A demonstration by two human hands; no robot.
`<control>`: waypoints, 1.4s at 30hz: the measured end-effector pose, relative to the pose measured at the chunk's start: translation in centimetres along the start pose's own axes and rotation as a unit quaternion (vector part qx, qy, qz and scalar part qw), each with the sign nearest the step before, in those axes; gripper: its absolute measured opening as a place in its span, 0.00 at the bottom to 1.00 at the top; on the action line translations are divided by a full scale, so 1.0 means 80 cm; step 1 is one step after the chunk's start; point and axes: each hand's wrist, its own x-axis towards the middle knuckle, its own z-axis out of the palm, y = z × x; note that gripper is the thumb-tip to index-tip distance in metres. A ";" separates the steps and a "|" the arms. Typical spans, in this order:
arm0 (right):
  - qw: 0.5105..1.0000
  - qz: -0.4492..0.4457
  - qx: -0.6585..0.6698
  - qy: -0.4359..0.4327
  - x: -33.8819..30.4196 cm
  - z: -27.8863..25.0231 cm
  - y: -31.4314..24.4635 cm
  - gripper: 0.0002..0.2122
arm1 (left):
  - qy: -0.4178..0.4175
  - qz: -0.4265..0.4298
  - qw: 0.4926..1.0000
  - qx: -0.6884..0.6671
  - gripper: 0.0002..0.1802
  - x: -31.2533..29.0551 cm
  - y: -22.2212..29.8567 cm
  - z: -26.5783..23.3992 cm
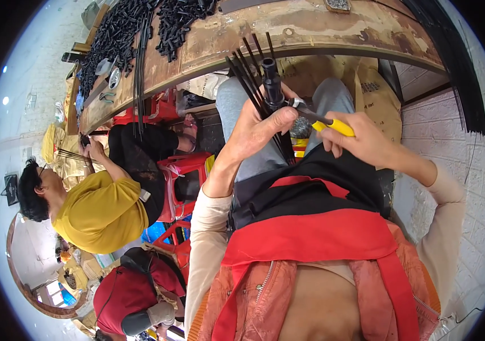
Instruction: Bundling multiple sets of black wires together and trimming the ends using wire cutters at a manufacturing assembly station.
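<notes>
My left hand (254,132) is closed around several thin black rods (247,85) and a stepped black tubular fitting (271,85), which points up from the grip. The rods fan out beside the fitting, and their lower ends run down over my lap. My right hand (362,139) is wrapped round yellow-handled pliers (339,126). Their metal jaws reach to the base of the fitting, close by my left thumb; whether they grip anything there is not clear. Both hands are above my knees, in front of the bench.
A worn wooden bench (305,31) crosses ahead, with heaped black tubular parts (115,42) and long black rods (139,79) at left. A thick bundle of black rods (458,68) hangs at right. Two people sit leftward, one in a yellow top (97,210), near red stools (171,182).
</notes>
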 end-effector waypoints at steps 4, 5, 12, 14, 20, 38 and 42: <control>0.996 0.016 0.053 -0.063 0.003 -0.012 -0.012 0.17 | -0.013 0.027 0.999 -0.022 0.17 -0.002 -0.008 0.002; 0.987 0.055 0.103 -0.109 0.002 -0.017 -0.017 0.16 | -0.012 0.027 0.999 -0.023 0.17 -0.002 -0.007 0.004; 0.964 0.119 0.146 -0.187 -0.003 -0.043 -0.044 0.23 | -0.027 0.011 0.999 -0.025 0.18 -0.001 -0.006 0.003; 0.953 0.144 0.143 -0.224 -0.001 -0.049 -0.046 0.23 | -0.030 0.013 0.999 -0.021 0.18 0.001 -0.006 0.002; 0.937 0.221 0.154 -0.223 -0.003 -0.057 -0.060 0.22 | -0.051 0.010 0.998 0.025 0.15 0.005 0.004 0.004; 0.757 -0.048 -0.596 0.262 0.211 -0.279 0.045 0.08 | 0.069 -0.022 0.995 -0.072 0.32 0.080 -0.033 -0.035; 0.752 -0.087 -0.601 0.256 0.223 -0.282 0.043 0.08 | 0.098 -0.025 0.992 -0.075 0.28 0.079 -0.034 -0.040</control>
